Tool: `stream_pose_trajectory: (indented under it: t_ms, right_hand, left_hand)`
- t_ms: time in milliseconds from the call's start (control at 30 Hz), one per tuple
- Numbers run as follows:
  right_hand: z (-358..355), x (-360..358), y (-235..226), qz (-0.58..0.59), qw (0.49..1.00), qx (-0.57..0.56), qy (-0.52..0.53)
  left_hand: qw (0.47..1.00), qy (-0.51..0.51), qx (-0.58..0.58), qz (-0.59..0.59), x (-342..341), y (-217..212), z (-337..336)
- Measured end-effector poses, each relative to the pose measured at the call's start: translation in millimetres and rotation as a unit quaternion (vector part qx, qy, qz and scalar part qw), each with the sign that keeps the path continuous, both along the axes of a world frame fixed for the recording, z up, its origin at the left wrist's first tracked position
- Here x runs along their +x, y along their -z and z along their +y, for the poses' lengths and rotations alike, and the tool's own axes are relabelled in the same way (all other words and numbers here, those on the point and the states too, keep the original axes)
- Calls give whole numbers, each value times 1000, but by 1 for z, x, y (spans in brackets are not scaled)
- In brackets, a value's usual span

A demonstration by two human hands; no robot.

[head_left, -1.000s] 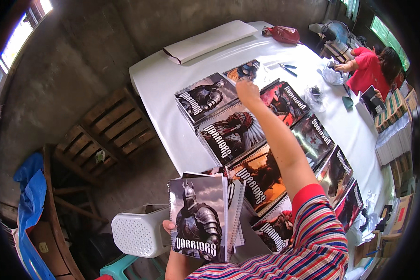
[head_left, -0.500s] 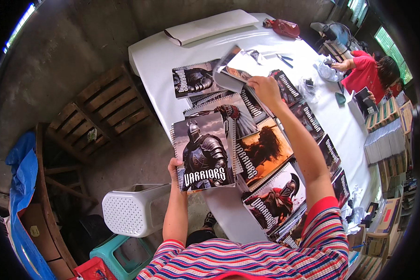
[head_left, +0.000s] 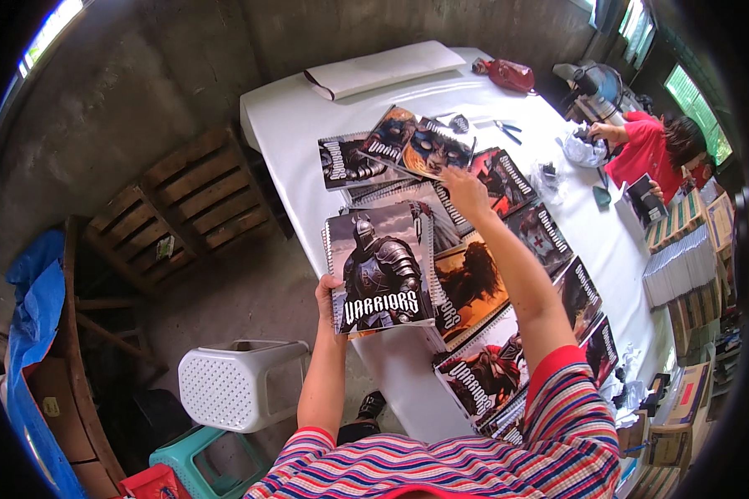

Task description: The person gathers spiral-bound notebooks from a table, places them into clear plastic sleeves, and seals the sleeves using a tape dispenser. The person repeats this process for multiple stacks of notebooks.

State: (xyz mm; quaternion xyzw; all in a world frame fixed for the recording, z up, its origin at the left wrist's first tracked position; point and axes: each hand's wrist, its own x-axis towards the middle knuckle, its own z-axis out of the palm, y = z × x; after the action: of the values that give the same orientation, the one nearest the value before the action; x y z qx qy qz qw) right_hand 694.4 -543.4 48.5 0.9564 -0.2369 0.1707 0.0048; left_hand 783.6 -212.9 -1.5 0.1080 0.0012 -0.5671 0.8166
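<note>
My left hand (head_left: 329, 291) grips the side of a small stack of spiral notebooks, the top one a notebook with an armoured knight on its grey cover (head_left: 379, 266). Farther off, my right hand (head_left: 466, 190) has its fingers at the near edge of a notebook with a dark, orange-toned cover (head_left: 434, 151). That notebook overlaps another and rests over a knight-cover notebook (head_left: 349, 160) at the far left of the spread. Under my right forearm lie an orange notebook with a dark figure (head_left: 473, 279) and a white one with a red-caped warrior (head_left: 483, 374).
More notebooks run down the right of the white table (head_left: 287, 112). Beyond are a rolled white sheet (head_left: 387, 68), a red pouch (head_left: 510, 75) and pliers (head_left: 508, 130). A person in red (head_left: 641, 150) works at right beside stacked notebooks (head_left: 682, 262). White (head_left: 225, 387) and teal stools stand left.
The notebook in my right hand was raised and tilted, its pages bending; now it lies down on the far pile, cover up. My left hand still holds its stack.
</note>
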Motion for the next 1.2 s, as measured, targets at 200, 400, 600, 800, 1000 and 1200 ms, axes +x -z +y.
stream_pose_trajectory:
  t_ms: [200,400,600,800,1000,1200]
  right_hand:
    - [66,-33,-97,-247,955,-161,-39]
    - [249,-108,-100,-21,943,-80,-323]
    - [54,-66,-77,-150,965,191,95]
    - [14,-49,5,22,981,64,182]
    - [53,-122,-98,-451,865,209,72]
    - [128,-132,-101,-242,831,357,-351]
  left_hand:
    - [999,-27,11,-34,1,-6,-4]
    - [993,-37,-97,-55,-14,-15,6]
    - [994,-83,-41,-57,-48,-33,33]
    - [995,-76,-23,-67,-49,-41,51]
    - [997,-30,50,-51,-56,-16,52]
    - [998,-27,-43,-28,-80,-38,30]
